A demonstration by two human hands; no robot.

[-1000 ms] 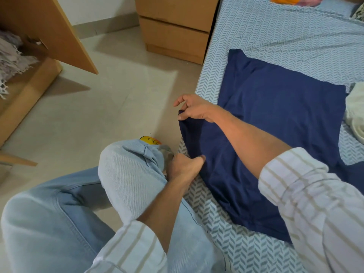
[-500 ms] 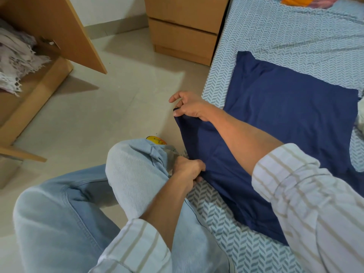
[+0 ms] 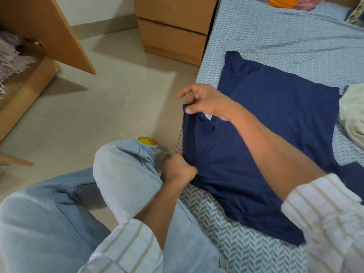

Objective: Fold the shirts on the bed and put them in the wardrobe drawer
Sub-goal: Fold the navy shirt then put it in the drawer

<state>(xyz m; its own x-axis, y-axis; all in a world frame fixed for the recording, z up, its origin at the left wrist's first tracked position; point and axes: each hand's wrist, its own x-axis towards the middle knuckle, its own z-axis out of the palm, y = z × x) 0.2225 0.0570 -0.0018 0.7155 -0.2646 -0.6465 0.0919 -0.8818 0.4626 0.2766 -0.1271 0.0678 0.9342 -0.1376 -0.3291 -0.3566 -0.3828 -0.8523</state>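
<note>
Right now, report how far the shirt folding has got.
Done: nothing shown put away. In hand: the navy shirt lies spread on the bed; the left hand and right hand each pinch its near edge, starting a fold. Left: finish folding, handle the white garment, then load the drawer.

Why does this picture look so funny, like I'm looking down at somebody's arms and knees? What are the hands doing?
The camera sits on a person's head, so you see what they see when they look down. There is no robot, only two hands. The blue knees are their jeans. A dark blue shirt lies on the bed, which has a zigzag sheet. The right hand pinches the shirt's edge and lifts it a little. The left hand grips the same edge lower down, by the knee. They look ready to fold it. On the left, a wooden wardrobe stands open.
</note>
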